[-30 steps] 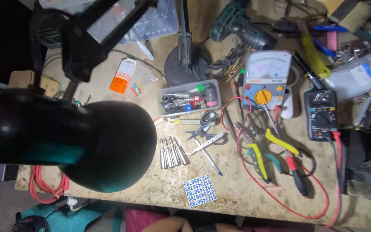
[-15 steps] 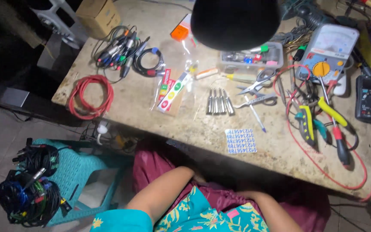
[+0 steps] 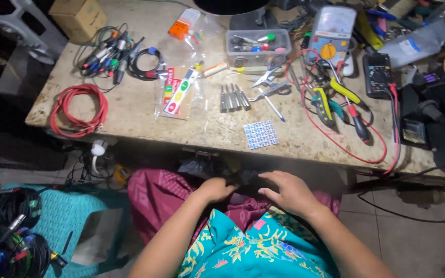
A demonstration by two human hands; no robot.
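Dark, crumpled plastic [image 3: 202, 167] under the bench's [image 3: 145, 110] near edge is being reached for: left hand [image 3: 215, 189] curled, holding nothing discernible, right hand [image 3: 289, 193] open; securing it seems next.

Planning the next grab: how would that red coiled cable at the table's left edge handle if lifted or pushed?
The red cable coil would probably be floppy: its loops lie loose and uneven, with no tie visible, so they may sag and spread. It looks thin, so likely light. Pushed, it could slide off, since it lies by the table edge.
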